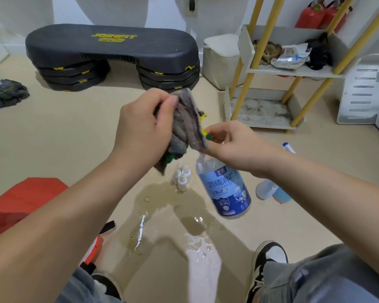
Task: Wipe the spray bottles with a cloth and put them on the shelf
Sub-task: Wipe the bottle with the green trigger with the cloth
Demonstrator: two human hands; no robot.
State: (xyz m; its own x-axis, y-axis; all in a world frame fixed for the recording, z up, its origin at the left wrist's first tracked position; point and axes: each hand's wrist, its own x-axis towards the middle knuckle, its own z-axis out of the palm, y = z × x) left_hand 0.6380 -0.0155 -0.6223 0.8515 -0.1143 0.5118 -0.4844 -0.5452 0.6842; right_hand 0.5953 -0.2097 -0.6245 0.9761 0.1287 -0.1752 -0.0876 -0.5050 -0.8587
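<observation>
left hand [140,130] grips cloth [187,121] over sprayer [204,128]; spray bottle [227,191] hangs below gripping right hand [234,146].

The beige floor [74,149] bears a clear puddle [193,219] at six o'clock, a white-and-blue plastic spray bottle [269,190] at four, and a black step platform [112,55] at eleven.

Looked down on a beige floor [64,138], wet with a puddle [184,215] at lower centre. Found a black stepped platform [109,47] against the white wall [118,9] at upper left, a grey mop head [7,92] at the left edge, a white shelf [293,72] with yellow posts and red extinguishers [313,16] at upper right.
</observation>
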